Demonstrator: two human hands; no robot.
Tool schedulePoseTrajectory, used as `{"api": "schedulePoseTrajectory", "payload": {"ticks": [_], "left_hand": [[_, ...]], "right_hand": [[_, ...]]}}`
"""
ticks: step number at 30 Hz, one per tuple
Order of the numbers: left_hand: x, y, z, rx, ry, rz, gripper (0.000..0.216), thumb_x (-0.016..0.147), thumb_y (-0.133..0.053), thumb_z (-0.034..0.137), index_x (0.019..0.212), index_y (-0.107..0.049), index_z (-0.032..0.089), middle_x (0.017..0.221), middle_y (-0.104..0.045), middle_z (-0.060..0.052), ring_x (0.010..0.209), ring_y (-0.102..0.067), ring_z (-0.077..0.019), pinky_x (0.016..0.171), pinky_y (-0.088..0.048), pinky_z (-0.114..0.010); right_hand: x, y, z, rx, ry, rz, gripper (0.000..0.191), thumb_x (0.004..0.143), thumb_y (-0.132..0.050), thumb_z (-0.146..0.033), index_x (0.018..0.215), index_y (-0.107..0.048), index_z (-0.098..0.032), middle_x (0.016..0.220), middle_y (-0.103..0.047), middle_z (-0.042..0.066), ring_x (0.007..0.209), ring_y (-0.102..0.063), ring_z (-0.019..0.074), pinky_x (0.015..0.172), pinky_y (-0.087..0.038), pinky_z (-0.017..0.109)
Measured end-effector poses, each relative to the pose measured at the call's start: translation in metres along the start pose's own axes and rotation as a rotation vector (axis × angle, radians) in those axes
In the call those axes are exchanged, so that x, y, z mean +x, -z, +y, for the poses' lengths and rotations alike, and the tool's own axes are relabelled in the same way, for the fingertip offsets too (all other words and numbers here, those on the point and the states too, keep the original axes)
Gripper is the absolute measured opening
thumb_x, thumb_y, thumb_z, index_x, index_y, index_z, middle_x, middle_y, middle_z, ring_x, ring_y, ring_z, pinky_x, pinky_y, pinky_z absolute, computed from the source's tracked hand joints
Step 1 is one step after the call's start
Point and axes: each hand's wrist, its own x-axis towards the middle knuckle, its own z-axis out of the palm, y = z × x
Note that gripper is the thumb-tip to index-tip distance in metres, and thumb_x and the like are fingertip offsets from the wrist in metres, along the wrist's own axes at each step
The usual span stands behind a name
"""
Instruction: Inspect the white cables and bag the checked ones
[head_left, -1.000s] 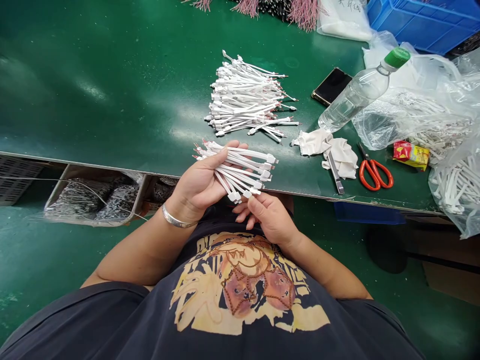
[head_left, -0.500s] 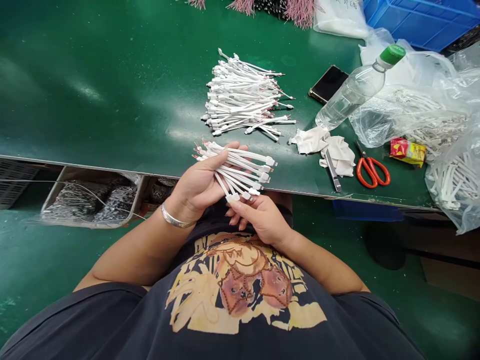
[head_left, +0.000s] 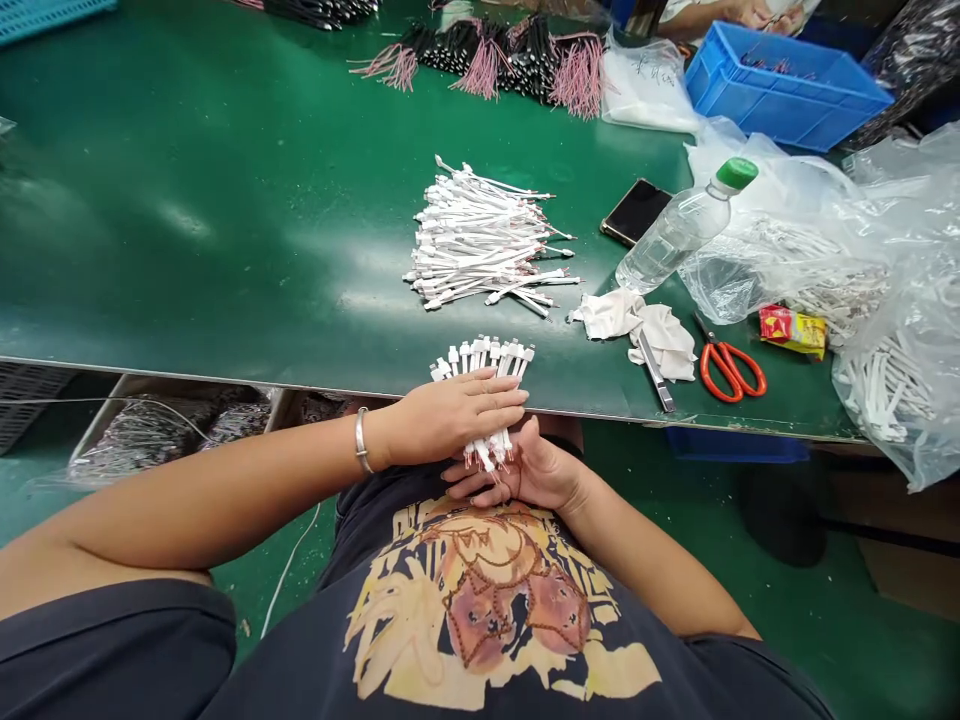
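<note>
My left hand [head_left: 450, 418] lies across a bundle of short white cables [head_left: 480, 356], pressing it from above, with a silver bangle on the wrist. My right hand [head_left: 525, 472] cups the bundle from below. White connectors fan out past my left fingers toward the table, and thin wire ends with pink tips stick out between my hands. The bundle's middle is hidden by my left hand. A larger loose pile of similar white cables [head_left: 480, 235] lies on the green table beyond my hands, out of reach of my fingers.
On the green table [head_left: 225, 250] lie a crumpled cloth [head_left: 637, 335], a utility knife [head_left: 656, 383], orange scissors [head_left: 731, 370], a phone [head_left: 636, 210], a water bottle [head_left: 679, 225], and plastic bags of cables [head_left: 885, 385]. Pink-wired bundles [head_left: 487, 62], a blue crate [head_left: 787, 88] and a co-worker's hand [head_left: 757, 12] are farther off.
The bundle has swung round, its connectors now pointing away from me. My left hand has moved from its side to across its top. The view has tilted up, showing more of the far table.
</note>
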Motion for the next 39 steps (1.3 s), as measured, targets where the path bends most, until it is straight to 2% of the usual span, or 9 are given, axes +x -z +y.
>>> {"api": "schedulePoseTrajectory", "payload": {"ticks": [4,8,12,20,22,25,29,34,39], "left_hand": [[-0.002,-0.004,-0.001,0.111,-0.026,-0.003,0.04,0.092,-0.038,0.015,0.131,-0.048,0.01,0.138,-0.048,-0.014,0.133,-0.035,-0.0227,0.112,-0.028,-0.041],[0.0,0.001,0.0,0.157,-0.032,0.014,0.043,0.094,-0.036,0.019,0.136,-0.042,0.012,0.136,-0.05,-0.013,0.131,-0.039,-0.0206,0.112,-0.029,-0.038],[0.001,0.003,0.005,0.223,-0.015,0.016,0.043,0.092,-0.041,0.023,0.135,-0.043,0.018,0.138,-0.048,-0.012,0.132,-0.037,-0.0226,0.113,-0.023,-0.044],[-0.041,0.008,0.044,0.24,0.471,0.149,0.059,0.087,-0.047,0.014,0.142,-0.031,0.025,0.151,-0.024,-0.011,0.14,-0.014,-0.0306,0.111,-0.009,-0.057],[-0.058,0.009,0.055,0.145,0.591,0.253,0.059,0.085,-0.048,0.014,0.141,-0.034,0.025,0.148,-0.033,-0.01,0.137,-0.027,-0.0287,0.112,-0.016,-0.053],[-0.074,0.007,0.065,-0.085,0.795,0.42,0.043,0.084,-0.054,0.022,0.126,-0.054,0.025,0.127,-0.059,-0.007,0.117,-0.054,-0.0245,0.104,-0.036,-0.041],[-0.067,0.0,0.065,-0.555,1.066,0.497,0.027,0.086,-0.052,0.034,0.1,-0.07,0.019,0.101,-0.07,-0.007,0.092,-0.064,-0.0212,0.086,-0.048,-0.029],[-0.035,-0.017,0.057,-1.068,1.034,0.504,0.038,0.086,-0.048,0.044,0.065,-0.059,0.014,0.059,-0.059,-0.001,0.056,-0.055,-0.011,0.056,-0.044,-0.02],[-0.02,-0.036,0.055,-1.316,1.139,0.581,0.04,0.082,-0.053,0.05,0.063,-0.049,0.016,0.043,-0.041,0.006,0.035,-0.035,-0.0051,0.036,-0.026,-0.016]], "right_hand": [[0.008,0.005,-0.012,-0.065,-0.056,-0.07,0.077,0.06,-0.069,-0.065,0.111,-0.062,-0.008,0.107,-0.066,0.019,0.097,-0.066,0.0249,0.08,-0.054,0.031],[0.013,0.003,-0.021,-0.048,-0.101,-0.091,0.063,0.067,-0.071,-0.056,0.108,-0.064,-0.008,0.104,-0.067,0.017,0.095,-0.067,0.0222,0.079,-0.054,0.028],[0.015,-0.003,-0.022,-0.04,-0.134,-0.054,0.05,0.071,-0.072,-0.045,0.105,-0.065,-0.01,0.102,-0.068,0.015,0.091,-0.068,0.0201,0.076,-0.055,0.026],[0.017,-0.008,-0.021,-0.001,-0.134,0.0,0.053,0.068,-0.075,-0.044,0.11,-0.061,-0.013,0.101,-0.068,0.012,0.087,-0.068,0.0189,0.073,-0.055,0.026],[0.018,-0.01,-0.021,0.021,-0.114,0.024,0.054,0.07,-0.073,-0.047,0.112,-0.06,-0.015,0.102,-0.068,0.011,0.089,-0.068,0.0185,0.076,-0.054,0.027],[0.019,-0.016,-0.02,0.039,-0.085,0.098,0.048,0.075,-0.068,-0.047,0.11,-0.06,-0.014,0.101,-0.069,0.011,0.088,-0.067,0.0175,0.077,-0.053,0.028],[0.019,-0.026,-0.017,0.034,-0.051,0.214,0.037,0.08,-0.065,-0.041,0.103,-0.063,-0.013,0.093,-0.07,0.009,0.079,-0.069,0.016,0.069,-0.054,0.024],[0.018,-0.031,-0.004,0.003,0.021,0.299,0.034,0.08,-0.066,-0.04,0.098,-0.065,-0.012,0.083,-0.07,0.008,0.069,-0.067,0.0133,0.061,-0.054,0.022],[0.018,-0.027,0.011,-0.007,0.004,0.342,0.037,0.074,-0.071,-0.04,0.095,-0.066,-0.01,0.081,-0.069,0.008,0.065,-0.066,0.0114,0.061,-0.054,0.021]]}}
